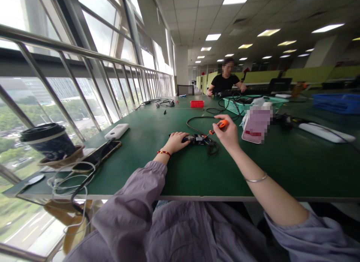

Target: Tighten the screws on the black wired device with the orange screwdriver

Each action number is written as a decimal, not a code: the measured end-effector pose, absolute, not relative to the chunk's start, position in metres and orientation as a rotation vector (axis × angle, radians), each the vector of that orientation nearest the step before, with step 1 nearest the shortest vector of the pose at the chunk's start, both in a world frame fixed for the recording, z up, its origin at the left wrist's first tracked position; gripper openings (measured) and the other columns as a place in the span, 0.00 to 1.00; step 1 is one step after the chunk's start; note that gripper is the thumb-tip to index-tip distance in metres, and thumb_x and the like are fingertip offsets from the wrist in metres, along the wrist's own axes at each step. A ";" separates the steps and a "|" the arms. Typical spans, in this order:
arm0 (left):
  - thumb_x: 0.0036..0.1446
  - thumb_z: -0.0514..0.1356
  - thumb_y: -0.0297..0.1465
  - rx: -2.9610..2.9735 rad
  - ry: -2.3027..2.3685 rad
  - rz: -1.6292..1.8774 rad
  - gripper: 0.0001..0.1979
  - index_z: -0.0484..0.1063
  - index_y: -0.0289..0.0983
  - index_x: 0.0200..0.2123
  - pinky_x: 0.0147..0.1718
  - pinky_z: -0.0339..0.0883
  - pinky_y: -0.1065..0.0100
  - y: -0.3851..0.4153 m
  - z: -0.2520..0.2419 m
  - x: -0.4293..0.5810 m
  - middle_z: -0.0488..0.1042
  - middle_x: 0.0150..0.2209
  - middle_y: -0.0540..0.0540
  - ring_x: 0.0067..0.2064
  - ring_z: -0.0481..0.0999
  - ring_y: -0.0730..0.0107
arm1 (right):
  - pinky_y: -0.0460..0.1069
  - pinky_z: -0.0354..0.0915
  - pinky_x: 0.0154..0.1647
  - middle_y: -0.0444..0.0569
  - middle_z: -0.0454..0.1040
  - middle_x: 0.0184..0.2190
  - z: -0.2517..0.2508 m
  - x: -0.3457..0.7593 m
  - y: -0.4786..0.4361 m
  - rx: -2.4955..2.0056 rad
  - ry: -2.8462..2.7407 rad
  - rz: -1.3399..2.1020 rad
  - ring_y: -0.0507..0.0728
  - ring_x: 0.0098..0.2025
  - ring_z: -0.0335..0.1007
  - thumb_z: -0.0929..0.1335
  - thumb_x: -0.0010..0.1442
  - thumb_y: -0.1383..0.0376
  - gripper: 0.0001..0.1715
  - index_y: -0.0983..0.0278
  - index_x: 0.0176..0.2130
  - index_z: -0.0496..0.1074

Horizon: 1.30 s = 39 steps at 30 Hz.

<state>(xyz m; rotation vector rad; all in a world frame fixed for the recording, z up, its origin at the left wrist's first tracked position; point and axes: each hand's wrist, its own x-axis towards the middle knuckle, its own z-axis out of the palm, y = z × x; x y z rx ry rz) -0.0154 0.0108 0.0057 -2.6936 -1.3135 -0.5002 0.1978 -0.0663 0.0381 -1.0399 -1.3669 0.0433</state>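
My left hand (pixel 175 142) presses down on a small black device (pixel 198 139), its fingers wrapped over the left end. What exactly the device is, I cannot make out; thin wires show at its right end. An orange-handled screwdriver (pixel 222 124) is gripped in my right hand (pixel 229 134), its shaft slanting down to the left toward the wires. Whether the tip touches the device is too small to tell. A black cable (pixel 194 119) loops behind the device, and more cable lies coiled just to its right.
A green basket (pixel 234 107) holding cables and a pink packet (pixel 255 127) stand at the right. Farther back are a red box (pixel 197 104) and a seated person (pixel 225 82). A paper cup (pixel 49 143), phone (pixel 97 157) and white power bank (pixel 117 131) lie left.
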 end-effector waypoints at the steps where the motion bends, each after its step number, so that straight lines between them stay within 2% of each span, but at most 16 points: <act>1: 0.60 0.52 0.41 -2.694 -1.311 -0.504 0.22 0.66 0.40 0.54 0.53 0.57 0.56 0.011 0.006 -0.015 0.72 0.51 0.44 0.53 0.68 0.55 | 0.47 0.61 0.28 0.42 0.69 0.27 0.037 0.198 -0.065 -1.010 -1.363 0.047 0.51 0.25 0.63 0.67 0.49 0.61 0.20 0.62 0.43 0.68; 3: 0.60 0.52 0.41 -2.695 -1.304 -0.509 0.22 0.66 0.40 0.54 0.53 0.57 0.55 0.012 0.005 -0.016 0.72 0.51 0.44 0.53 0.68 0.55 | 0.47 0.61 0.28 0.42 0.69 0.29 0.036 0.198 -0.063 -0.981 -1.344 0.052 0.52 0.26 0.64 0.69 0.47 0.60 0.28 0.62 0.49 0.64; 4: 0.60 0.52 0.41 -2.696 -1.302 -0.511 0.22 0.66 0.40 0.54 0.53 0.57 0.55 0.012 0.005 -0.016 0.72 0.51 0.44 0.53 0.68 0.55 | 0.47 0.61 0.28 0.41 0.68 0.28 0.035 0.198 -0.063 -0.996 -1.336 0.051 0.52 0.26 0.64 0.69 0.47 0.59 0.29 0.61 0.49 0.63; 6: 0.60 0.52 0.41 -2.695 -1.304 -0.512 0.21 0.66 0.40 0.54 0.53 0.57 0.56 0.013 0.004 -0.016 0.72 0.51 0.44 0.53 0.68 0.55 | 0.47 0.60 0.29 0.40 0.67 0.24 0.036 0.199 -0.063 -1.064 -1.321 0.037 0.52 0.25 0.63 0.69 0.49 0.57 0.24 0.61 0.45 0.66; 8: 0.60 0.52 0.41 -2.693 -1.306 -0.510 0.21 0.66 0.40 0.54 0.54 0.57 0.56 0.013 0.004 -0.016 0.72 0.51 0.44 0.53 0.68 0.56 | 0.48 0.60 0.30 0.41 0.66 0.22 0.037 0.200 -0.065 -1.119 -1.317 0.032 0.52 0.25 0.63 0.67 0.52 0.56 0.14 0.62 0.36 0.70; 10: 0.60 0.52 0.41 -2.693 -1.308 -0.506 0.21 0.66 0.40 0.54 0.54 0.57 0.56 0.012 0.005 -0.016 0.72 0.51 0.44 0.53 0.68 0.56 | 0.48 0.60 0.30 0.42 0.67 0.22 0.038 0.200 -0.066 -1.120 -1.326 0.034 0.51 0.24 0.62 0.66 0.53 0.57 0.11 0.62 0.31 0.70; 12: 0.60 0.52 0.41 -2.692 -1.311 -0.499 0.21 0.66 0.40 0.54 0.53 0.57 0.56 0.011 0.006 -0.015 0.72 0.51 0.44 0.53 0.68 0.56 | 0.48 0.60 0.30 0.42 0.68 0.25 0.038 0.199 -0.065 -1.053 -1.347 0.045 0.51 0.25 0.62 0.66 0.51 0.60 0.11 0.62 0.36 0.70; 15: 0.60 0.52 0.41 -2.694 -1.309 -0.494 0.21 0.66 0.41 0.54 0.53 0.57 0.56 0.010 0.006 -0.015 0.72 0.51 0.44 0.53 0.68 0.56 | 0.47 0.62 0.29 0.43 0.68 0.31 0.036 0.198 -0.062 -0.937 -1.376 0.077 0.51 0.27 0.64 0.68 0.48 0.61 0.26 0.61 0.47 0.64; 17: 0.60 0.52 0.41 -2.696 -1.305 -0.497 0.21 0.66 0.41 0.54 0.53 0.57 0.56 0.010 0.006 -0.015 0.72 0.51 0.44 0.53 0.68 0.55 | 0.47 0.62 0.29 0.43 0.68 0.31 0.035 0.198 -0.061 -0.938 -1.371 0.082 0.51 0.27 0.64 0.69 0.48 0.60 0.29 0.61 0.49 0.61; 21: 0.60 0.52 0.41 -2.695 -1.309 -0.493 0.22 0.66 0.40 0.54 0.53 0.57 0.56 0.011 0.006 -0.016 0.72 0.51 0.44 0.53 0.68 0.56 | 0.48 0.60 0.31 0.38 0.63 0.19 0.035 0.200 -0.063 -1.050 -1.398 0.093 0.52 0.23 0.63 0.66 0.53 0.56 0.19 0.61 0.43 0.66; 23: 0.60 0.52 0.41 -2.692 -1.310 -0.491 0.21 0.66 0.40 0.54 0.53 0.57 0.56 0.011 0.006 -0.016 0.72 0.51 0.44 0.53 0.68 0.56 | 0.47 0.59 0.29 0.38 0.61 0.16 0.036 0.200 -0.066 -1.081 -1.425 0.099 0.52 0.22 0.61 0.65 0.54 0.56 0.14 0.61 0.39 0.68; 28: 0.60 0.52 0.41 -2.692 -1.309 -0.496 0.21 0.66 0.41 0.54 0.53 0.56 0.57 0.012 0.006 -0.016 0.72 0.51 0.45 0.53 0.68 0.56 | 0.47 0.57 0.28 0.39 0.62 0.15 0.037 0.199 -0.067 -1.121 -1.419 0.069 0.52 0.22 0.61 0.64 0.54 0.57 0.11 0.61 0.33 0.70; 33: 0.60 0.52 0.41 -2.696 -1.319 -0.492 0.21 0.66 0.41 0.54 0.53 0.57 0.57 0.011 0.006 -0.016 0.72 0.51 0.44 0.53 0.68 0.56 | 0.47 0.59 0.30 0.43 0.69 0.21 0.038 0.201 -0.065 -1.131 -1.340 0.026 0.53 0.26 0.64 0.65 0.54 0.56 0.12 0.62 0.28 0.70; 35: 0.60 0.52 0.42 -2.697 -1.323 -0.494 0.21 0.66 0.42 0.54 0.53 0.57 0.57 0.010 0.007 -0.016 0.72 0.51 0.44 0.53 0.68 0.56 | 0.47 0.60 0.30 0.42 0.68 0.23 0.037 0.201 -0.064 -1.089 -1.333 0.042 0.52 0.25 0.63 0.66 0.52 0.59 0.10 0.62 0.32 0.70; 37: 0.60 0.52 0.42 -2.699 -1.329 -0.496 0.21 0.66 0.42 0.54 0.53 0.57 0.56 0.010 0.007 -0.016 0.72 0.50 0.45 0.53 0.68 0.56 | 0.47 0.61 0.29 0.42 0.68 0.26 0.036 0.201 -0.062 -1.031 -1.340 0.071 0.52 0.25 0.63 0.67 0.49 0.62 0.17 0.62 0.41 0.69; 39: 0.59 0.52 0.42 -2.701 -1.332 -0.496 0.21 0.66 0.42 0.54 0.53 0.57 0.56 0.009 0.008 -0.016 0.72 0.51 0.45 0.53 0.68 0.56 | 0.48 0.62 0.29 0.42 0.69 0.28 0.035 0.202 -0.060 -1.008 -1.326 0.100 0.52 0.26 0.64 0.67 0.48 0.61 0.21 0.61 0.44 0.67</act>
